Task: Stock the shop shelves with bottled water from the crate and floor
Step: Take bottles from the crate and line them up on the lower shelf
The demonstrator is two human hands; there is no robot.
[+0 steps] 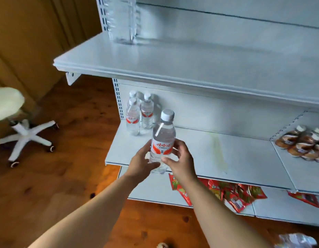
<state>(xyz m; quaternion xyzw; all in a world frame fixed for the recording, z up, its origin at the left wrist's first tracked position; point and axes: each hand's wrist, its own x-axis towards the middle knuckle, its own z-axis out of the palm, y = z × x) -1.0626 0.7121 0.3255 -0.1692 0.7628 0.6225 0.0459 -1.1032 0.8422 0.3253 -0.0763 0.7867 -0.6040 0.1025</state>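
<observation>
One water bottle [163, 140] is held upright over the front left edge of the middle shelf [244, 158]. The left hand [141, 162] curls round its lower body, and the right hand [181, 157] pinches it between thumb and fingers. I cannot tell whether its base touches the shelf. Three matching bottles [147, 111] stand in that shelf's back left corner, and large clear bottles [122, 20] sit on the shelf above. Most of the middle shelf is bare, so stocking looks barely begun. The crate is out of view.

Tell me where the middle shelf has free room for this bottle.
The middle shelf is bare between the standing bottles at its left back corner and the lying brown bottles to the right. Both ends are crowded.
</observation>
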